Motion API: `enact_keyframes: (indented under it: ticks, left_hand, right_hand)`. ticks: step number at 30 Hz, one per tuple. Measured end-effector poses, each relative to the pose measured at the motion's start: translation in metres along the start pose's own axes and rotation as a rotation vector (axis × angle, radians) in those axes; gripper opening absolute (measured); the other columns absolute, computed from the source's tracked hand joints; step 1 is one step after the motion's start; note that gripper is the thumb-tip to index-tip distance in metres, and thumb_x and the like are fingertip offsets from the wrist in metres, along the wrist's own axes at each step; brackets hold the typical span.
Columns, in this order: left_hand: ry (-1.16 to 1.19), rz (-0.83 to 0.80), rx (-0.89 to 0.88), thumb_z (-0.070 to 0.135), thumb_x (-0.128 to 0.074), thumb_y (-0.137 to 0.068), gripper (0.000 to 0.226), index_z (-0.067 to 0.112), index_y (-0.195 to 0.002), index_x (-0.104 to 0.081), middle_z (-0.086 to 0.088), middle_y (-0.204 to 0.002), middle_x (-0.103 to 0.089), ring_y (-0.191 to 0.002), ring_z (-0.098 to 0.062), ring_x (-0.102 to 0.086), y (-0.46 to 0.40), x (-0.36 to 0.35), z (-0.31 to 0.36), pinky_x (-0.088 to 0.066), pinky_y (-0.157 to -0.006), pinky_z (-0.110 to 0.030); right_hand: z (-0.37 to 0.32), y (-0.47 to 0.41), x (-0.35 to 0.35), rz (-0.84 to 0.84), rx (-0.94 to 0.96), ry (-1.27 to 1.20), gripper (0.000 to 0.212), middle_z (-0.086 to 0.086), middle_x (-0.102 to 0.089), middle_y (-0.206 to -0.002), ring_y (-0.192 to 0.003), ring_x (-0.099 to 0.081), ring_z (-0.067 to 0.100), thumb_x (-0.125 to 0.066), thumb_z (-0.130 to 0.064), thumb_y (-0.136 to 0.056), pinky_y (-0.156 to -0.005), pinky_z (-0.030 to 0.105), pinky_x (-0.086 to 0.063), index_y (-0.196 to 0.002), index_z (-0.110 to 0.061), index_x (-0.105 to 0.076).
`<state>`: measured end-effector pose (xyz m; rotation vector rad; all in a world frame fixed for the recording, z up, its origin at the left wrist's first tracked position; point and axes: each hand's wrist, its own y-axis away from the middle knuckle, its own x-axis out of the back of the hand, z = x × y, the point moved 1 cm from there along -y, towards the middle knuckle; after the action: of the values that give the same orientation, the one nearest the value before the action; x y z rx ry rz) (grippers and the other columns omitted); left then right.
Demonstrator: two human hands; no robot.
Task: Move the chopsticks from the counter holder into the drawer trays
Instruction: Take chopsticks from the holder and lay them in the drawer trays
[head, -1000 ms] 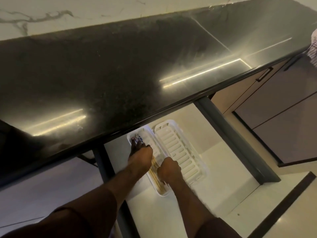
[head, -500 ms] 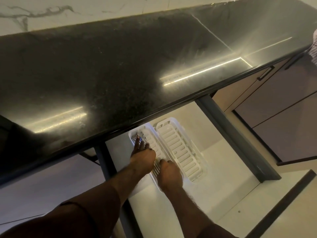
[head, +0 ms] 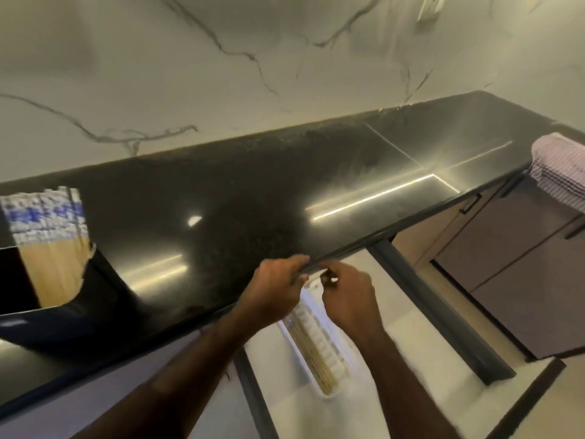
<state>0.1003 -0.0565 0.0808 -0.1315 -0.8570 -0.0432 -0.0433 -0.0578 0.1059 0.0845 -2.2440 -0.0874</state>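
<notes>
A black holder [head: 63, 315] stands on the dark counter at the far left. It is full of wooden chopsticks [head: 50, 245] with blue and white patterned tops. Below the counter edge, the open drawer [head: 392, 299] holds a white ribbed tray [head: 329, 353]. Several chopsticks [head: 308, 346] lie along the tray's left side. My left hand [head: 272, 289] and my right hand [head: 348, 302] hover close together at the counter's front edge, above the tray's far end. Their fingers are loosely curled and I see nothing in them. The picture is blurred by motion.
The black stone counter [head: 285, 191] runs to the right below a white marbled wall [head: 253, 58]. A striped cloth [head: 560, 172] hangs over the counter's right end. The drawer's dark side rail [head: 440, 315] lies to the right, with brown cabinet doors [head: 512, 267] past it.
Both hands have lifted out of the drawer tray to the counter edge, leaving the chopsticks lying in the tray. The view has tilted up, bringing the holder into sight.
</notes>
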Motion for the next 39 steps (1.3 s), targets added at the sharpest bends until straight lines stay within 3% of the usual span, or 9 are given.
enact_keyframes:
  ticks: [5,7,10,15,18,25,29,34,39]
  left_hand:
    - [0.075,0.291,-0.050,0.016,-0.065,-0.088,0.040,0.015,-0.128,-0.061,-0.003,-0.130,-0.063,-0.112,-0.012,-0.063,0.014,0.113,-0.005,-0.037,-0.093,-0.007]
    - [0.109,0.343,-0.050,0.016,-0.066,-0.088,0.041,0.016,-0.129,-0.060,-0.002,-0.137,-0.058,-0.114,-0.011,-0.063,0.028,0.155,-0.023,-0.042,-0.094,-0.013]
    - [0.128,0.401,-0.031,0.018,-0.066,-0.089,0.041,0.018,-0.130,-0.059,0.001,-0.139,-0.056,-0.114,-0.010,-0.062,0.050,0.211,-0.057,-0.046,-0.096,-0.019]
    - [0.109,0.564,0.052,0.015,-0.069,-0.087,0.035,0.016,-0.122,-0.066,-0.002,-0.121,-0.069,-0.108,-0.007,-0.065,0.089,0.285,-0.132,-0.052,-0.094,-0.026]
    - [0.074,0.659,0.125,0.014,-0.072,-0.084,0.032,0.015,-0.115,-0.070,-0.003,-0.113,-0.073,-0.103,-0.009,-0.067,0.102,0.310,-0.177,-0.049,-0.089,-0.020]
    - [0.202,0.536,0.313,0.020,-0.073,-0.083,0.050,0.014,-0.130,-0.058,-0.006,-0.125,-0.067,-0.112,-0.009,-0.062,0.101,0.312,-0.247,-0.051,-0.093,-0.024]
    - [0.294,0.467,0.353,0.015,-0.073,-0.083,0.053,0.011,-0.132,-0.055,-0.004,-0.117,-0.071,-0.100,-0.005,-0.065,0.094,0.304,-0.263,-0.054,-0.087,-0.023]
    - [0.463,0.439,0.351,0.012,-0.073,-0.082,0.026,0.033,-0.097,-0.072,0.019,-0.085,-0.076,-0.083,0.005,-0.070,0.092,0.300,-0.272,-0.058,-0.079,-0.025]
    - [0.657,0.445,0.376,0.013,-0.076,-0.079,0.025,0.037,-0.084,-0.073,0.018,-0.086,-0.076,-0.084,0.000,-0.072,0.097,0.293,-0.281,-0.058,-0.080,-0.028]
  right_hand:
    - [-0.106,0.010,0.007,0.162,0.270,-0.063,0.025,0.000,-0.071,-0.110,-0.100,-0.064,0.015,-0.058,-0.014,-0.094,-0.091,0.026,-0.048,-0.115,-0.022,-0.067]
    - [-0.150,0.018,-0.006,0.198,0.329,-0.126,0.025,-0.004,-0.071,-0.112,-0.102,-0.063,0.011,-0.060,-0.014,-0.093,-0.094,0.026,-0.048,-0.116,-0.022,-0.067]
    - [-0.210,0.033,-0.039,0.232,0.400,-0.210,0.024,-0.009,-0.072,-0.106,-0.095,-0.063,0.003,-0.064,-0.016,-0.091,-0.085,0.010,-0.043,-0.113,-0.024,-0.069]
    - [-0.293,0.055,-0.119,0.114,0.458,-0.293,0.023,-0.010,-0.072,-0.101,-0.082,-0.061,-0.008,-0.064,-0.016,-0.090,-0.073,-0.001,-0.041,-0.111,-0.023,-0.069]
    - [-0.324,0.061,-0.166,0.025,0.435,-0.255,0.027,-0.006,-0.072,-0.109,-0.092,-0.064,-0.001,-0.062,-0.016,-0.092,-0.081,0.009,-0.049,-0.118,-0.022,-0.067]
    - [-0.344,0.063,-0.228,-0.088,0.398,-0.114,0.032,-0.002,-0.071,-0.112,-0.101,-0.065,0.008,-0.059,-0.013,-0.093,-0.090,0.025,-0.053,-0.123,-0.021,-0.064]
    - [-0.346,0.061,-0.239,-0.062,0.383,-0.086,0.032,-0.004,-0.071,-0.112,-0.102,-0.064,0.008,-0.057,-0.014,-0.094,-0.091,0.022,-0.049,-0.124,-0.022,-0.064]
    - [-0.345,0.061,-0.246,-0.062,0.346,-0.077,0.038,-0.006,-0.068,-0.117,-0.107,-0.061,0.007,-0.058,-0.015,-0.094,-0.092,0.022,-0.047,-0.131,-0.024,-0.058]
    - [-0.340,0.060,-0.251,-0.100,0.325,-0.074,0.044,-0.006,-0.065,-0.120,-0.109,-0.059,0.006,-0.059,-0.016,-0.094,-0.093,0.022,-0.048,-0.136,-0.025,-0.052]
